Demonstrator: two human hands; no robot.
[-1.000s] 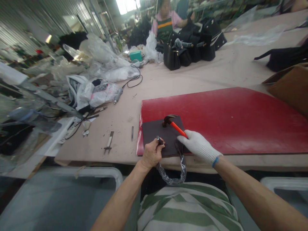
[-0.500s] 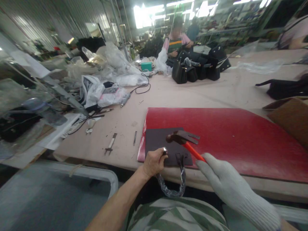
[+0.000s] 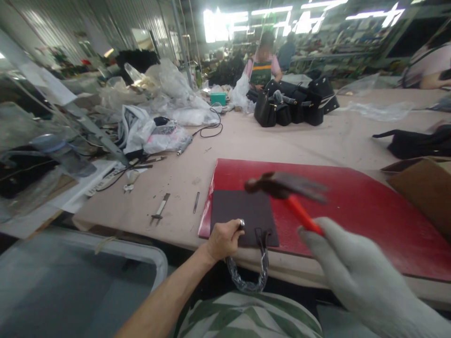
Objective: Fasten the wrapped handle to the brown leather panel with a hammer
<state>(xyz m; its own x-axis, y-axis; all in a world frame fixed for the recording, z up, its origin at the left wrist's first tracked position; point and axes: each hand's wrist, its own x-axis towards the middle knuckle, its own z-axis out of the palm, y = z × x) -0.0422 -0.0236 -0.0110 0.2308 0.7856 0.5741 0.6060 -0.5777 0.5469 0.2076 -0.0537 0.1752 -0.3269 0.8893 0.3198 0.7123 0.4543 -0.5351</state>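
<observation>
While the gloved right hand (image 3: 355,274) grips the orange handle of a dark-headed claw hammer (image 3: 287,190), the tool hangs raised and blurred above the work, its head well clear of the surface. The bare left hand (image 3: 222,239) is closed around a small silver-tipped metal punch (image 3: 241,223), held upright on the near edge of a dark brown square pad (image 3: 243,211). Just right of that hand, the black end of a plastic-wrapped bag handle (image 3: 262,234) lies on the pad, its loop (image 3: 246,281) drooping over the table edge toward the striped green-and-white shirt (image 3: 253,314). The pad rests on a large red board (image 3: 352,206) that stretches away to the right, under the hammer. Left of the left hand, a small metal tool (image 3: 160,209) and a thin metal pin (image 3: 195,203) lie on the beige tabletop (image 3: 169,188); what kind of tool is hard to tell. Far beyond both hands, a seated person (image 3: 264,65) works behind a row of black handbags (image 3: 296,101).
</observation>
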